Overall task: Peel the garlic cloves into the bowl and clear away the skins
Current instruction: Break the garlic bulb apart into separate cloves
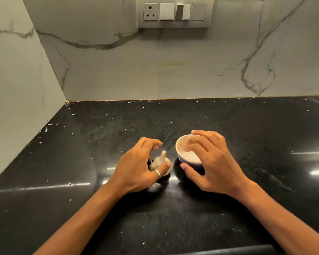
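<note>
Black polished stone makes up the counter (247, 181), and everything that matters sits around a small bowl (179, 144), white inside and blue outside, standing upright near the counter's front. The right hand (212, 162) grasps this bowl from above, thumb against the near blue wall and fingers spread over the rim to its far side. Just left of the bowl, the left hand (136, 162) is cupped round a garlic bulb (157, 162), thumb pressed on its near side and the other fingers arched over it; whether they touch its far side is hidden. The bulb rests on the counter just beside the bowl, apart from it. It looks whole and unpeeled, so the job seems to be at its start. I would expect it to be light, firm under a dry papery skin that slides and flakes, so it is best taken across its fat body, not by the thin stalk (163, 154). Its long axis runs root to stalk, near upright, stalk leaning slightly away from the person. Pale flecks (50, 124), perhaps skin, lie far left of the bowl.
</note>
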`<state>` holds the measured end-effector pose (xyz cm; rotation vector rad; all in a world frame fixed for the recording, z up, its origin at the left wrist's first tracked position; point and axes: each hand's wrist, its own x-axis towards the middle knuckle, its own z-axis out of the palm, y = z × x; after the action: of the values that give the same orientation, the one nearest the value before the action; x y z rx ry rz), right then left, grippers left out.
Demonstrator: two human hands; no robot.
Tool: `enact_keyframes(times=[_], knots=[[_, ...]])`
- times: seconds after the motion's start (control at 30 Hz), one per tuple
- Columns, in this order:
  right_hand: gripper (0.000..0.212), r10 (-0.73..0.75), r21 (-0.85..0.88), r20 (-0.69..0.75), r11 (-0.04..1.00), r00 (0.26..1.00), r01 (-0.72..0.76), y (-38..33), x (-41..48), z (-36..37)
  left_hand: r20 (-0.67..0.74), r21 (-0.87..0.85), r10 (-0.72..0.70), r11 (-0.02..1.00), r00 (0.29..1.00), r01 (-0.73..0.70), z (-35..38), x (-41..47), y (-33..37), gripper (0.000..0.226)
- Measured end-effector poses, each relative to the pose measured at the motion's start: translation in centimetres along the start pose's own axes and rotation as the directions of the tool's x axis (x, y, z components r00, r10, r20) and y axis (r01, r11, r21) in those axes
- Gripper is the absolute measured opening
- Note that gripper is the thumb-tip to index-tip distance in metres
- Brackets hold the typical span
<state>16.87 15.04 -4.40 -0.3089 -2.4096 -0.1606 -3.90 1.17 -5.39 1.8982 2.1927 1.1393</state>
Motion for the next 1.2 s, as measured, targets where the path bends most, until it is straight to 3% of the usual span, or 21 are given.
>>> enact_keyframes(times=[0.4, 0.7, 0.9, 0.97, 1.1, 1.2], knots=[[0.015, 0.008, -0.027, -0.077, 1.0, 0.997, -0.01, -0.4, -0.6, 0.4, 0.164, -0.096, 0.045, 0.995, 0.985, -0.03, -1.0, -0.8, -0.2, 0.05], [0.021, 0.086, -0.09, -0.049, 0.992, 0.995, -0.09, 0.1, -0.1, 1.0, 0.04, -0.015, 0.026, 1.0, 0.999, -0.025, 0.0, 0.1, -0.3, 0.071], [0.023, 0.073, -0.113, -0.049, 0.991, 0.996, -0.078, 0.3, 0.6, 1.5, -0.014, -0.038, 0.029, 0.999, 0.999, -0.029, 0.2, 1.0, -0.7, 0.059], [0.026, 0.074, -0.138, -0.116, 0.986, 0.991, -0.089, -0.2, 0.8, 1.2, -0.038, -0.074, -0.014, 0.997, 0.999, 0.011, 0.2, 1.2, -0.6, 0.055], [0.013, -0.035, -0.027, -0.292, 0.999, 0.956, 0.029, -3.1, 0.9, 0.1, -0.026, -0.256, -0.159, 0.955, 0.987, 0.147, -0.2, 1.0, -0.4, 0.056], [0.009, 0.008, 0.147, -0.2, 0.989, 0.98, 0.022, -5.0, 0.9, 0.5, 0.042, -0.373, -0.209, 0.904, 0.977, 0.209, -0.4, 0.9, 0.0, 0.057]])
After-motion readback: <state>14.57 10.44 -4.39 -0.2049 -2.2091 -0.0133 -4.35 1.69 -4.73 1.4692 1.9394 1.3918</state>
